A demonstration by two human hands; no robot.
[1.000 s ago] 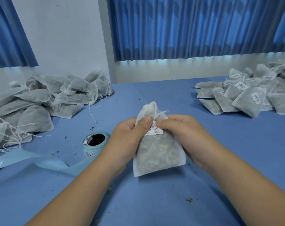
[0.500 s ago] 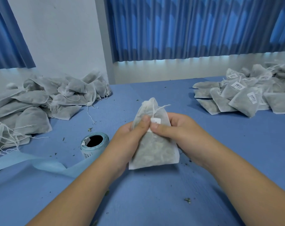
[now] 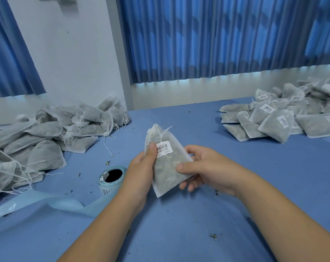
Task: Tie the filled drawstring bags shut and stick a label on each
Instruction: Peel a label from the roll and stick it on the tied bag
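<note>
While gripping the bag (image 3: 168, 167) in both hands above the table (image 3: 179, 224), rub the left thumb firmly across the label (image 3: 163, 149) so every edge sticks flat, then check that the drawstring holds. Held tilted in mid-view: left hand (image 3: 141, 167) pinching the upper left edge beside the label, right hand (image 3: 203, 169) curled round the lower right side. Thin whitish see-through cloth over dark filling; neck gathered, string ends loose on top; barcode label just below.
</note>
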